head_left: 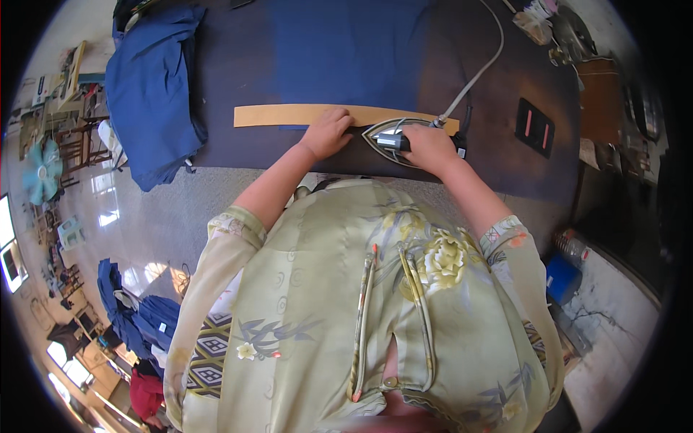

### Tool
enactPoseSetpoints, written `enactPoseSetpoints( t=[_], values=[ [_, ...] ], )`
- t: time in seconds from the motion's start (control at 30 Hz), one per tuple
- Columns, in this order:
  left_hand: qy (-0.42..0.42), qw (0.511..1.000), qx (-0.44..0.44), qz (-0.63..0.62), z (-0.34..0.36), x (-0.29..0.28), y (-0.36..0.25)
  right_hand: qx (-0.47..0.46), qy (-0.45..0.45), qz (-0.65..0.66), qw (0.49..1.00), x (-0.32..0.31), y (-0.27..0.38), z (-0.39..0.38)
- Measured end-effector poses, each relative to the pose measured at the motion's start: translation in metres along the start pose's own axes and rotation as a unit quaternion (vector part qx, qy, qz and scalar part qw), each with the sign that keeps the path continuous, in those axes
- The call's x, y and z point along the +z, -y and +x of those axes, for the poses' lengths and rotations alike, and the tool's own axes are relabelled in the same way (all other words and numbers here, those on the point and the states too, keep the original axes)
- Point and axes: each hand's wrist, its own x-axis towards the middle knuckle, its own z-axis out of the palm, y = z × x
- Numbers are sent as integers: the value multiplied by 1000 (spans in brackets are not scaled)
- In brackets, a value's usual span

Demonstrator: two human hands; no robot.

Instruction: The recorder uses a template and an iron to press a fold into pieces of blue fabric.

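Two-handed hold: my left hand [330,131], loosely curled, rests on the tan strip [278,115]; just to its right, my right hand [430,149] grips the corded iron [392,141]. Blue cloth [346,50] lies beyond both. I should hold the strip straight, left hand clear of the iron.
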Motion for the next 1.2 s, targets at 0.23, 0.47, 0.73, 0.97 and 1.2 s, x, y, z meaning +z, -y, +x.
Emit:
enactPoseSetpoints(
  t=[0.23,0.47,0.73,0.97,1.2],
  values=[
    [-54,993,-22,104,-31,-8,34,-22,5,1,1000,-2,15,11],
    [-37,993,-2,112,-43,-15,40,-8,25,1,1000,-6,33,18],
    [-57,989,9,133,-48,-21,49,-6,24,-14,1000,-6,32,17],
    [-39,991,-117,56,-40,-22,45,-15,15,-3,1000,-10,36,17],
    [-17,980,-190,54,-28,-18,43,-8,-4,-39,999,-12,42,17]
  ],
)
